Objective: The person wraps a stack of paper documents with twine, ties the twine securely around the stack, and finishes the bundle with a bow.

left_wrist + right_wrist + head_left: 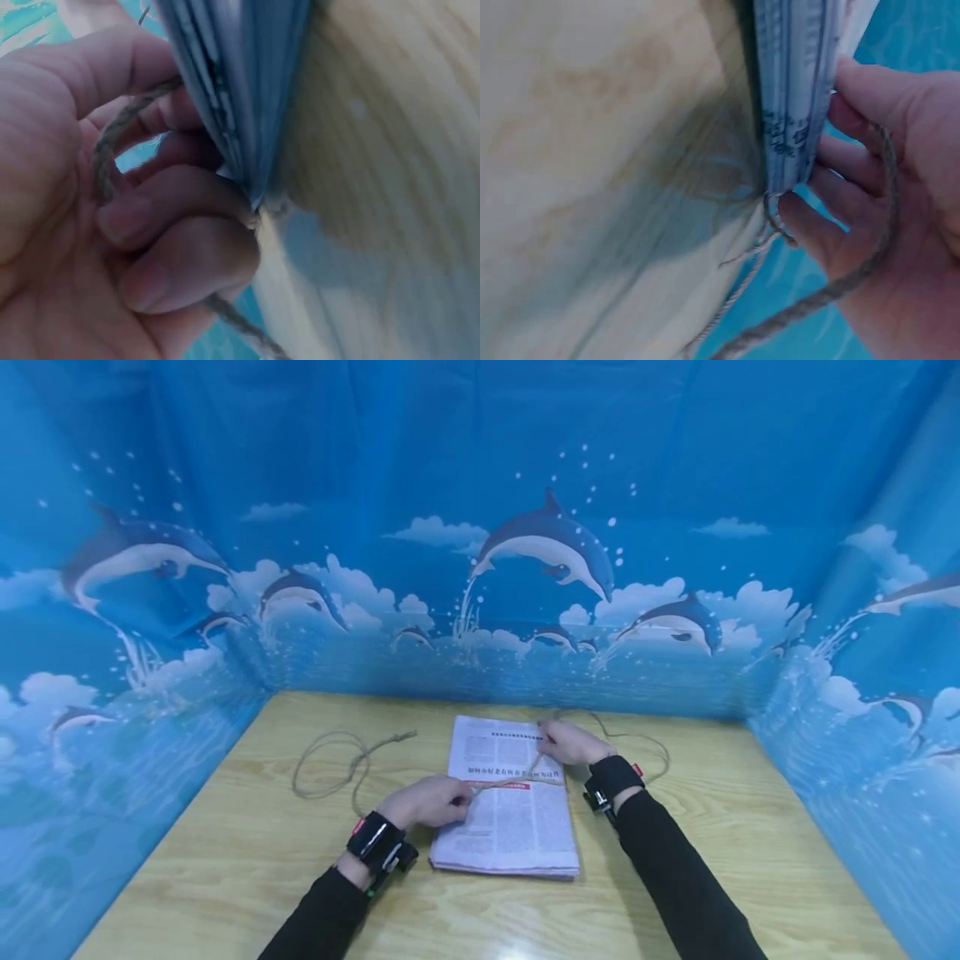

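A stack of folded newspapers (502, 835) lies on the table, with twine (498, 784) running across its upper face. At the stack's left edge, my left hand (431, 802) grips the twine; the left wrist view shows fingers (199, 255) curled over the cord, close against the paper edges. My right hand (573, 743) is at the upper right edge, pinching the twine between thumb and forefinger. In the right wrist view, the cord (810, 304) trails over the palm, and the other fingers (855, 191) reach along the side of the newspapers (791, 97).
Loose twine (318, 739) loops over the table left of the stack, its end pointing toward the papers. Another length of twine (656, 743) curves behind and right of my right hand. A blue dolphin-print curtain (450, 443) encloses the wooden table (225, 860) at the back and sides.
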Motion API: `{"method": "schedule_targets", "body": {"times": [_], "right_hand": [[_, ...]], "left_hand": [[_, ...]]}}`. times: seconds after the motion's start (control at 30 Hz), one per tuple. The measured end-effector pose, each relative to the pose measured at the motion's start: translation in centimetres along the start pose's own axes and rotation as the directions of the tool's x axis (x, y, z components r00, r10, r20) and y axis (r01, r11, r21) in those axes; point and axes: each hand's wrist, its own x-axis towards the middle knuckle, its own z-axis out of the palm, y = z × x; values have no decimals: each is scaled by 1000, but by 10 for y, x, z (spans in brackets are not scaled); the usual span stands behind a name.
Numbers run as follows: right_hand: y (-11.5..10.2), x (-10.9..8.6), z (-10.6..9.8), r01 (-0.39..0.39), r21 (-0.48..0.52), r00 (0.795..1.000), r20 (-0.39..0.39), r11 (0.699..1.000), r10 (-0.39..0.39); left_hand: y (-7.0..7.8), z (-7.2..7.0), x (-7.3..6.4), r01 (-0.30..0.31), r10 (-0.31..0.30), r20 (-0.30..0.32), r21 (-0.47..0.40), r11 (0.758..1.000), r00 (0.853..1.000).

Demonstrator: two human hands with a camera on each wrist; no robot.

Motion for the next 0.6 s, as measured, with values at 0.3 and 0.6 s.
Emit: {"method": "schedule_targets", "body": {"times": [0.3, 0.6], "right_hand": [[10, 9, 2, -93, 25, 995, -17, 995, 93], [17, 0, -1, -112, 35, 990, -79, 993, 114]], "left_hand": [[12, 7, -6, 76, -76, 2, 46, 996, 997], [27, 4, -15, 170, -167, 67, -31, 985, 984]]}}
